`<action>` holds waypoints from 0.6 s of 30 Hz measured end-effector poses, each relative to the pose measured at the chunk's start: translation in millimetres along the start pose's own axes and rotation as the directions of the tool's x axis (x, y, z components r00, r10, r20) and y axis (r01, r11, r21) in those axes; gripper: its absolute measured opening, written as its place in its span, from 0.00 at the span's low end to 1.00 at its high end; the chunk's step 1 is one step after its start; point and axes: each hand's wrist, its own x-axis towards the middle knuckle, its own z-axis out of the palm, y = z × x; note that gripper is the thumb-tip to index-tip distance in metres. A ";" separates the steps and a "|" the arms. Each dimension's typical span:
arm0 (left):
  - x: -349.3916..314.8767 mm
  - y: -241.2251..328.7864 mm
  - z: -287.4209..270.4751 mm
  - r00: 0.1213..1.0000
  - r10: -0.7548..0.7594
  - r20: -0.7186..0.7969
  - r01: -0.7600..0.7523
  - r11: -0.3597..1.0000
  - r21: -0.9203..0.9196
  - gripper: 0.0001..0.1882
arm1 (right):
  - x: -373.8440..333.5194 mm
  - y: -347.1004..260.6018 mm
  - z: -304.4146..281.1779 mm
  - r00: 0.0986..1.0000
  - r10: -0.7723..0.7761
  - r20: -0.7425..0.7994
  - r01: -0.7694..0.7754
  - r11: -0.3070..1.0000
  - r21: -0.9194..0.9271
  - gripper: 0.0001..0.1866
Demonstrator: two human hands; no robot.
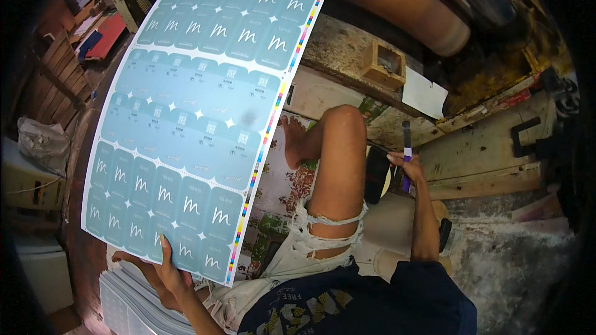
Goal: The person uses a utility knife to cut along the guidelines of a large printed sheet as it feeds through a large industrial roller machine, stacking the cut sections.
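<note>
My left hand grips the bottom edge of a large printed sheet, thumb on top, the other fingers mostly hidden beneath. Rows of teal rounded cards with white script cover the sheet, and a colour strip runs down its right side. It curves away upward to the far left. Off to the right, my right hand is closed around a slim tool with a purple lower part and a flat dark upper end; its exact kind is unclear. Close beside those fingers is a black rounded object with a pale edge.
A stack of printed sheets lies below my left hand. Large brown rollers span the upper right. A small wooden box and a white paper rest on the stained ledge. My bare bent knee rises in the middle.
</note>
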 end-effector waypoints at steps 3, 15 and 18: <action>-14.6 1.3 -35.0 0.999 -0.024 -0.024 0.025 0.999 0.021 0.30 | -21.5 16.7 6.3 0.999 -0.040 -0.014 0.040 0.999 -0.016 0.26; -45.9 3.8 -111.2 0.986 0.101 -0.130 -0.084 0.989 0.125 0.30 | 1.3 -77.0 -2.9 0.891 -0.166 -0.423 0.229 0.968 0.102 0.27; -52.8 11.4 -95.4 0.982 0.096 -0.165 -0.075 0.989 0.131 0.28 | 20.8 -151.3 -7.1 0.838 -0.233 -0.493 0.334 0.934 0.128 0.21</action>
